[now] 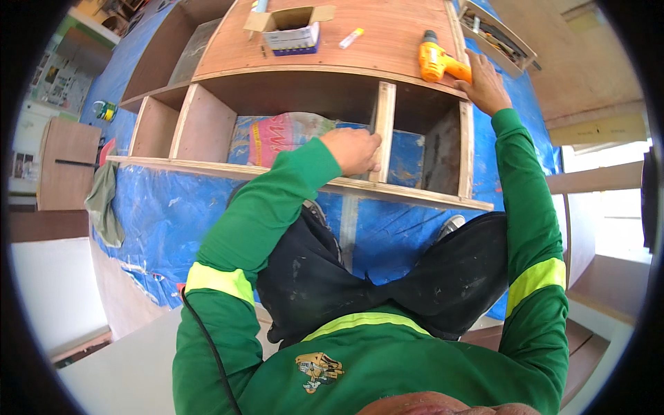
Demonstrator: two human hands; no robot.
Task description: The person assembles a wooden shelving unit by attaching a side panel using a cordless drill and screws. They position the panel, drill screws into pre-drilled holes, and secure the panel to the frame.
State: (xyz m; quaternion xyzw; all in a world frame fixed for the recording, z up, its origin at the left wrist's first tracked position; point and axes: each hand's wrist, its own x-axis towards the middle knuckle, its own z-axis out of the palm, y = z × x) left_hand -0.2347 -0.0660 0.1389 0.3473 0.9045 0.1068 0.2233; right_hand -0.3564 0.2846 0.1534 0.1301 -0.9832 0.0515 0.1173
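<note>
A wooden cabinet frame [297, 169] lies in front of me with its compartments facing up. My left hand [354, 150] is closed beside the upright divider [382, 131], its knuckles close to the wood. A thin dark strip shows just above that hand; whether the fingers hold it I cannot tell. At the cabinet's far right corner rests my right hand [488, 84], fingers apart and thumb on the edge. Right beside it, a yellow cordless drill [438, 61] lies on the plywood panel [380, 45], its handle end near my fingers.
An opened cardboard box [290, 38] and a small white tube with a yellow end [351, 38] are on the panel. A pink sack [283, 137] lies inside the frame. A wooden tool tray [494, 38] stands far right. Blue tarp [173, 207] covers the floor; a cloth [105, 204] hangs left.
</note>
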